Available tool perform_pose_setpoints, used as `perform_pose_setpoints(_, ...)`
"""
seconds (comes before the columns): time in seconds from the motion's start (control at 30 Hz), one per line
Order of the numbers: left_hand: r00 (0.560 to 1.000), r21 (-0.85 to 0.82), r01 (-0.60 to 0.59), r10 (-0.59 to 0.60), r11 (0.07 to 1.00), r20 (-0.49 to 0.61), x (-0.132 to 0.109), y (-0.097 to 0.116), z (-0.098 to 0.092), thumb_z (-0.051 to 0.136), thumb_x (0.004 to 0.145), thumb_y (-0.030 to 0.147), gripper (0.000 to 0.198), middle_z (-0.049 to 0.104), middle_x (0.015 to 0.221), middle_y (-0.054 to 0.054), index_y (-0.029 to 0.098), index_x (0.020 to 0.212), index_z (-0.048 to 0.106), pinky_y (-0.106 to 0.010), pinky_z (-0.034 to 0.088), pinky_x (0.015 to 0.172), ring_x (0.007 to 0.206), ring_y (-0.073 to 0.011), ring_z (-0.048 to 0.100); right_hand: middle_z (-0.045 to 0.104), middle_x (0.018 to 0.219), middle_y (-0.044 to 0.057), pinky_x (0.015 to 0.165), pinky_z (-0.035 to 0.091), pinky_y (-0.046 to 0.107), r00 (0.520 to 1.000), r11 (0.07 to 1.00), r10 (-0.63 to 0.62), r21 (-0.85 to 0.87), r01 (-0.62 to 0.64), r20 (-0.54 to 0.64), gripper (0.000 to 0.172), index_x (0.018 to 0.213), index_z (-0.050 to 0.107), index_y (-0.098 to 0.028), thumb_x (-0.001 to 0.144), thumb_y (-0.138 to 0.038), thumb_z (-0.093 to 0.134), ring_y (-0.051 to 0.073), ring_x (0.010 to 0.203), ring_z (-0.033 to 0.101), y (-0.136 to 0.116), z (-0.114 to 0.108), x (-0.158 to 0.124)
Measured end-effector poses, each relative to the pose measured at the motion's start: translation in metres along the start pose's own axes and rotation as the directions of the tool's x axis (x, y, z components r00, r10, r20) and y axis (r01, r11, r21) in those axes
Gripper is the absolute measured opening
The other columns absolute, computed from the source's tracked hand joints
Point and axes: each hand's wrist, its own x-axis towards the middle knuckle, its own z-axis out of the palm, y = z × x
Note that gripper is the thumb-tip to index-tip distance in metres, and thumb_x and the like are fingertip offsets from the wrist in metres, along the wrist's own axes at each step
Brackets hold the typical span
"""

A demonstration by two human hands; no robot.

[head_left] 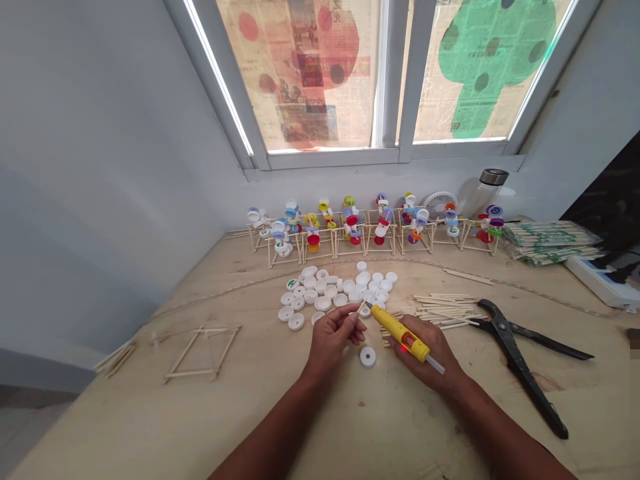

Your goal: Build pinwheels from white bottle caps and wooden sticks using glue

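My right hand point(425, 343) is wrapped round a yellow hot glue gun point(397, 331), with a clear glue stick poking out of its rear and a red light showing. Its dark nozzle meets the tip of a short wooden stick point(362, 308) pinched between the thumb and fingers of my left hand point(337, 333). Just below the two hands lies a white bottle cap point(368, 357) with a hole in its centre. Beyond my left hand spreads a loose pile of white bottle caps point(323, 303), some with holes. Part of the pile is hidden behind my fingers.
Wooden sticks point(445, 310) and black-handled pliers point(523, 360) lie at right. A stick frame point(200, 353) is at left. Wheel models of coloured caps point(351, 230) line the back, near a small fan point(440, 205), a bottle point(487, 193), bagged sticks point(550, 240) and a power strip point(603, 283).
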Motion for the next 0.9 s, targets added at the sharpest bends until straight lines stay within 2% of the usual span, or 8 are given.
perform_pose_setpoints(0.9,1.000,0.006,0.010,-0.010,1.000,0.005,0.0013,0.0000,-0.0008,0.069,0.066,0.038,0.039,0.065,0.060,-0.003,0.013,0.095,0.067,-0.022,0.044,0.045,0.047,-0.0112,0.056,0.051,0.065,-0.001,0.055,0.034,0.023,1.000,1.000,0.026,0.012,-0.026,-0.015,0.016,0.069,0.044,-0.021,0.082,-0.027,0.051,0.012,0.057,0.048,-0.0024,-0.0018,0.0007)
